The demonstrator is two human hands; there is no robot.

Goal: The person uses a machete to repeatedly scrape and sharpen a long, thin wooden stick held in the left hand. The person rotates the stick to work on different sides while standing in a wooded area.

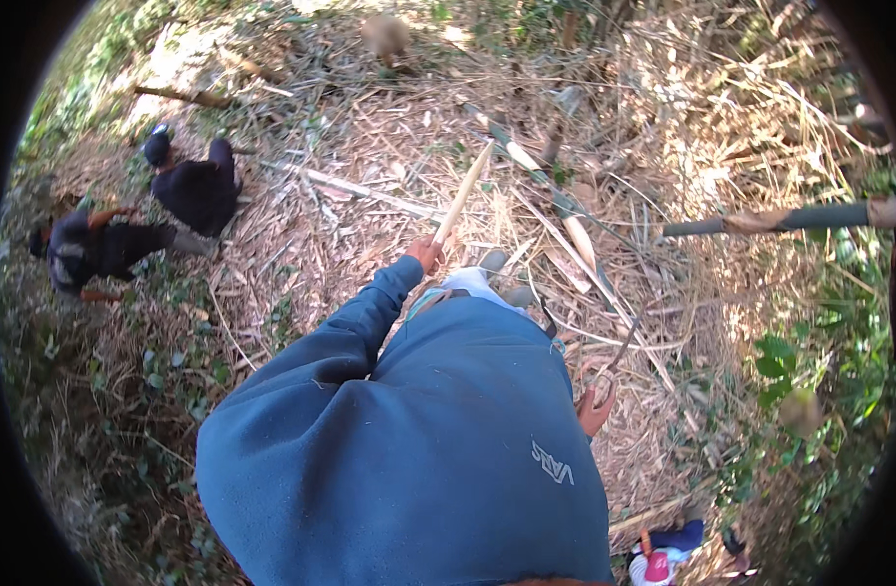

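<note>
My left hand (426, 254) is closed round the lower end of a pale, peeled bamboo piece (464, 195). The piece tilts up and away from me, and its far tip narrows to a point. Low at my right side, my right hand (595, 410) grips a slim, dark, curved blade (624, 347), its tip up and away. Its handle is mostly hidden by the fingers, so I cannot tell the exact kind of tool. The two things are well apart, with my body between the hands.
Bamboo shavings cover the ground. A split green bamboo pole (536, 171) lies ahead, and another pole (780, 219) stretches across the right. Two people in dark clothes (196, 195) are at the left; a person with a red cap (657, 566) is lower right. Brush borders both sides.
</note>
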